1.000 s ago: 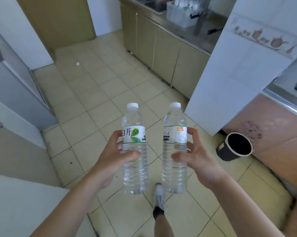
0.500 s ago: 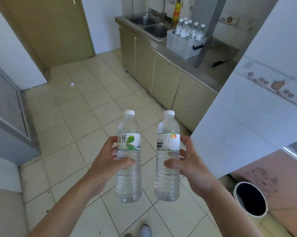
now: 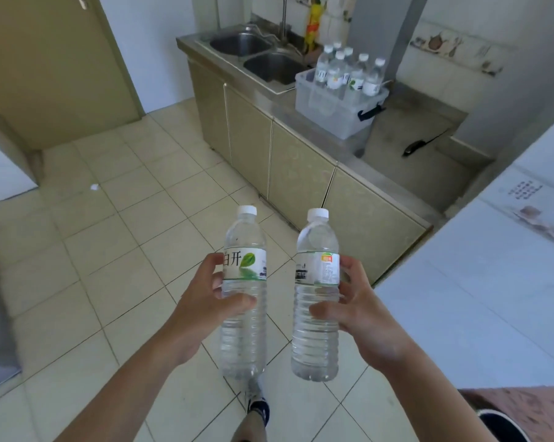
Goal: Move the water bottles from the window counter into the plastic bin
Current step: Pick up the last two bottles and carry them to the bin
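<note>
**A:** so what's new vs a second ago?

**B:** view lifted. The plastic bin [image 3: 336, 108] on the far counter by the sink [image 3: 271, 63] is in full sight now, several bottles already in it.

**A:** hands?

**B:** same grip. Left hand [image 3: 202, 301] wraps the leaf-label bottle [image 3: 243, 295], right hand [image 3: 362, 311] wraps the other bottle [image 3: 315, 295], both upright over the floor. Guessing it's the carry leg, bin well apart.

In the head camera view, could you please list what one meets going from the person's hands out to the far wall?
Left hand and right hand with held bottles → cabinet doors → plastic bin of bottles → sink → yellow bottle.
</note>
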